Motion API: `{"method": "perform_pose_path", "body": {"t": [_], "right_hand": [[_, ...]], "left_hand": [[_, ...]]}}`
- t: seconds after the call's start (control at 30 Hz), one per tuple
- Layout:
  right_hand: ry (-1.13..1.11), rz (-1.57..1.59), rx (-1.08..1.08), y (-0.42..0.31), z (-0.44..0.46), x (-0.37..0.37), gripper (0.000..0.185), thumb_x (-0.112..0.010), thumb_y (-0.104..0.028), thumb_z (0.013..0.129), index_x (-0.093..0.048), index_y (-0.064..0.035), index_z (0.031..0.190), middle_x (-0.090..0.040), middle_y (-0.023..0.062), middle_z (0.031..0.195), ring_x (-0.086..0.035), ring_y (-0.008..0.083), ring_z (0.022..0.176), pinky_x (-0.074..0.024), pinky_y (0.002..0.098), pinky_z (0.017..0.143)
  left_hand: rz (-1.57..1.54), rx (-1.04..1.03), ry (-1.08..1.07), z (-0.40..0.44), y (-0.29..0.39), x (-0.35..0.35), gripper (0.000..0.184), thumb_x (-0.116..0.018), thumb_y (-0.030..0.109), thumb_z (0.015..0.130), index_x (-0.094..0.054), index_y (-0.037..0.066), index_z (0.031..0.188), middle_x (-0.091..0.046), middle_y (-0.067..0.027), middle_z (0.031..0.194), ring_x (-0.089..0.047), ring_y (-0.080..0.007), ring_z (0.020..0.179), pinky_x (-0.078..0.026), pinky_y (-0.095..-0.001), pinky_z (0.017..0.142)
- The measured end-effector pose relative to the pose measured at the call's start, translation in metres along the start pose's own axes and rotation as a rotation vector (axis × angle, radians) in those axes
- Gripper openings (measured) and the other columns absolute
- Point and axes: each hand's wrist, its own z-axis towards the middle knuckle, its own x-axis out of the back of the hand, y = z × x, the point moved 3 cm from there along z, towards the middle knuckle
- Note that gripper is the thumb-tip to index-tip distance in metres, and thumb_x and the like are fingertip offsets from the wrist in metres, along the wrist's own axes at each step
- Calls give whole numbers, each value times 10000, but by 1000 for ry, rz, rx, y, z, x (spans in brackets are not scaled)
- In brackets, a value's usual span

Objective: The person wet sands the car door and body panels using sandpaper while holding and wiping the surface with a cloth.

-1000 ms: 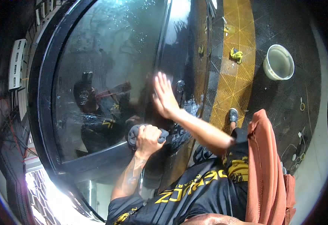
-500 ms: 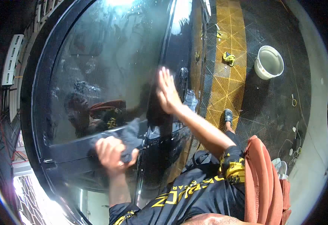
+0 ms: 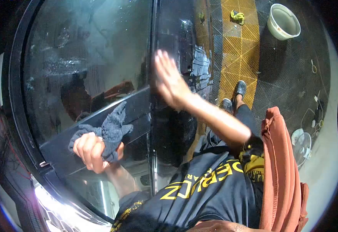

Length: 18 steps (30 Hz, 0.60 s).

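Note:
A dark grey cloth (image 3: 115, 123) is bunched up in my left hand (image 3: 91, 151), its loose end sticking out past my thumb. The fist is over the lower door panel, just below the window; whether the cloth touches the panel I cannot tell. My right hand (image 3: 171, 81) is stretched out flat, fingers extended, by the pillar beside the window. It looks rested on the bodywork, though blur hides the exact contact. Both hands are over a black car (image 3: 136, 141) with a glossy, wet surface. Drops and whitish streaks show on its window (image 3: 99, 34), along with my reflection.
Yellow and black grating tiles (image 3: 240, 54) cover the floor right of the car. A yellow cloth (image 3: 237, 16) lies on them, near a white bucket (image 3: 284, 23). A fan (image 3: 301, 147) and loose cables (image 3: 315, 112) are by the wall. Orange-brown ribbed fabric (image 3: 279, 166) hangs over my right shoulder.
The view has shifted, so the bucket and yellow cloth appear higher. My left hand has moved left in view with the grey cloth still gripped. My right hand stays flat by the pillar.

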Motion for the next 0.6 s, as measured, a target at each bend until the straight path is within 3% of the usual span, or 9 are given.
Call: {"method": "perform_pose_path", "body": {"t": [0.1,0.23,0.37,0.43,0.53,0.6], "right_hand": [[-59,60,-14,-4,-23,-5,763,-534,-144,913,-196,80,1559,-141,306,1642,-110,466,1537,-124,574,1239],[115,-75,77,43,58,20,739,-552,-166,923,-236,89,1539,-195,315,1622,-175,474,1517,-163,574,1233],[11,5,-12,3,-9,-2,762,-533,-161,919,-197,97,1553,-118,310,1646,-88,475,1537,-112,574,1242],[15,58,-6,-3,-13,2,752,-518,-150,920,-197,94,1555,-115,307,1647,-87,469,1539,-110,571,1243],[125,-16,-1,37,46,15,693,-489,-151,969,-212,55,1571,-147,273,1656,-97,425,1549,-95,542,1250],[132,-39,-15,42,55,16,706,-503,-194,973,-212,104,1544,-167,319,1629,-131,473,1528,-140,558,1241]], "left_hand": [[0,-24,3,0,-2,-2,413,-798,427,764,-608,71,848,-611,-85,761,-630,-281,674,-490,-422,696],[-7,-91,17,-8,-7,-2,416,-786,440,769,-604,72,842,-613,-86,778,-632,-281,679,-486,-418,694],[-24,-69,12,-8,-7,-1,479,-802,454,787,-603,22,845,-630,-121,808,-624,-323,723,-484,-460,719],[36,-51,7,-7,-5,-2,413,-771,452,794,-593,82,841,-613,-84,792,-642,-283,717,-482,-419,717],[71,-21,-18,-5,-1,-4,412,-757,457,797,-588,82,827,-607,-84,772,-637,-278,712,-487,-418,701],[48,-62,-19,-7,-4,-4,416,-753,461,798,-586,80,822,-604,-84,766,-636,-277,709,-487,-417,696]]}}
